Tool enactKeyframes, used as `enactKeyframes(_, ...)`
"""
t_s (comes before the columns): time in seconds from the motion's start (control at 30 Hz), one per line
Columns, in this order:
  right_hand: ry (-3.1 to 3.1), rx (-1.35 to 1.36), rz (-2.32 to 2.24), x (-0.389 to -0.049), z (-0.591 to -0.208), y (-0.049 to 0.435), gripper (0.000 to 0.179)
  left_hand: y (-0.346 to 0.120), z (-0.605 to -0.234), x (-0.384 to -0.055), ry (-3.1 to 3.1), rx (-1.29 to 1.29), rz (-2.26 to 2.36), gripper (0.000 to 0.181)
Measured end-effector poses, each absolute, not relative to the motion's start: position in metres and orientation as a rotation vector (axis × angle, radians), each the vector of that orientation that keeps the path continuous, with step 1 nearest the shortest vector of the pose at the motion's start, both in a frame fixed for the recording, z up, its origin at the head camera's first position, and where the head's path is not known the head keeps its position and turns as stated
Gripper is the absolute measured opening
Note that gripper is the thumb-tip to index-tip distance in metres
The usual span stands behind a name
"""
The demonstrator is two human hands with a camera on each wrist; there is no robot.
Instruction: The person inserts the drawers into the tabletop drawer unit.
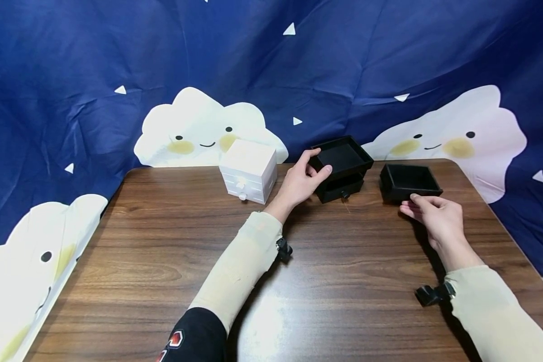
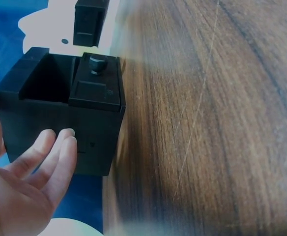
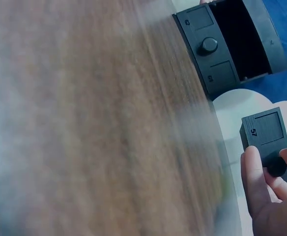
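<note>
A small black cabinet [image 1: 344, 163] stands near the table's back edge, with a tray-like top. Its upper slot [image 2: 51, 78] is vacant, and below it sits a drawer front [image 3: 202, 42] with a round knob. My left hand [image 1: 300, 182] is at the cabinet's left side, thumb and index finger at the top rim, other fingers fairly straight against the side wall. To the cabinet's right, apart from it, is a black drawer [image 1: 409, 181] with no contents visible. My right hand [image 1: 439, 218] pinches the knob [image 3: 277, 167] on that drawer's front.
A white drawer cabinet [image 1: 248, 171] with small knobs stands left of the black one, close to my left wrist. Behind the brown wooden table [image 1: 163, 251] hangs a blue curtain [image 1: 235, 50] printed with smiling clouds.
</note>
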State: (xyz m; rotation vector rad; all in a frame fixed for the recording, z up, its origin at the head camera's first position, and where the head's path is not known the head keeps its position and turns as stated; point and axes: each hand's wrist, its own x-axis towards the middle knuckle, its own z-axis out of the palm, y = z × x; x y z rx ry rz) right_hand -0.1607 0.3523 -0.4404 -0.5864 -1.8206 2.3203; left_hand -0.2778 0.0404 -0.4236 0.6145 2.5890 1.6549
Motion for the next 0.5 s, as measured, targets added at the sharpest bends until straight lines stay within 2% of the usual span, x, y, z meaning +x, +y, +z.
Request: enactKeyframes(0.5, -1.811, -0.421, 2.343, -0.144, -0.438, 0.344, 0.018, 0.041, -0.423, -0.277, 2.598, 0.619, 1.661, 0.058)
